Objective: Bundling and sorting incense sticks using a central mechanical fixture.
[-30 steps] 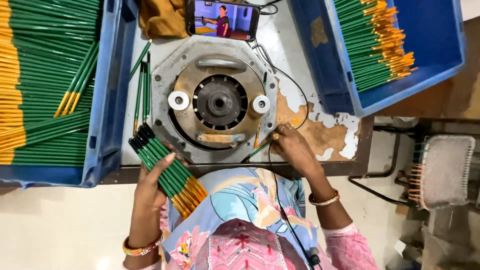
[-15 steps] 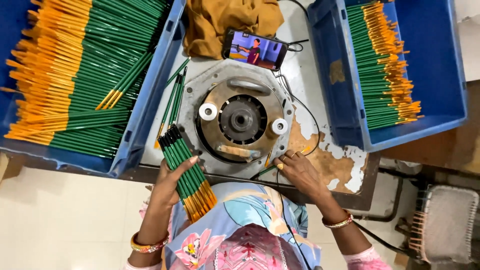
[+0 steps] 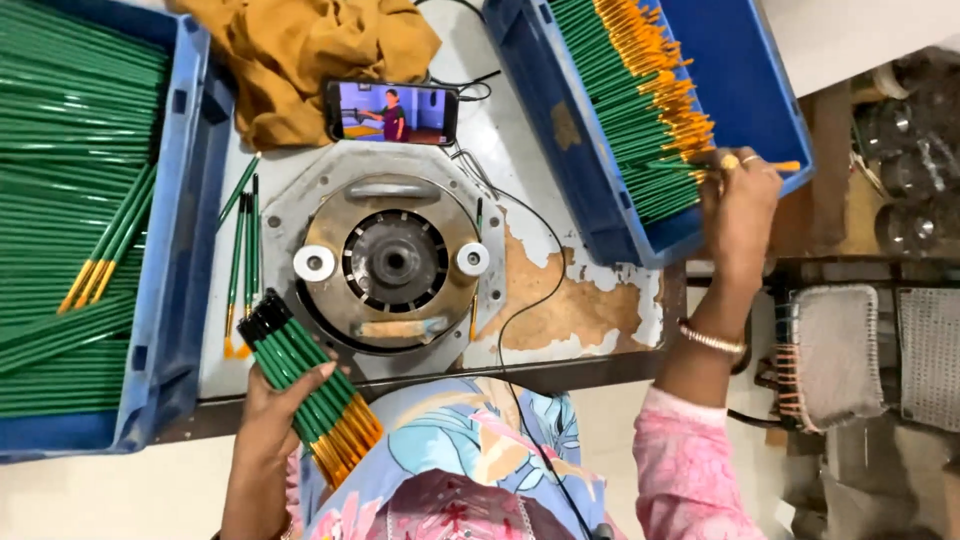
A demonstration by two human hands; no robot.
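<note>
While the left hand [image 3: 275, 415] is sitting at the near edge of the bench [image 3: 590, 300], its fingers [image 3: 300, 378] are curling tight around a bundle of green pencils [image 3: 310, 385]. That bundle is lying slanted, with its black ends pointing up toward the round metal machine [image 3: 385, 262] and its orange ends pointing back toward the person's flowery top [image 3: 470, 470].

Far off on the other side, the right hand [image 3: 738, 205] is reaching into the blue crate on the right [image 3: 740, 60]. Its fingers [image 3: 735, 165] are pinching one green pencil [image 3: 700, 166] at the near edge of the pile, and the orange tip is poking out past the fingers. Many more green pencils with orange ends [image 3: 625, 90] are lying in rows in that crate.

Another blue crate on the left [image 3: 175, 270] is holding a big heap of green pencils [image 3: 60, 150]. A few loose pencils [image 3: 243, 260] are lying on the bench between this crate and the machine. Behind the machine, a phone [image 3: 392, 112] is showing a video, and a yellow-brown cloth [image 3: 300, 55] is lying bunched up just beside it. A thin black cable [image 3: 545, 300] is running across the bench toward the person.
</note>
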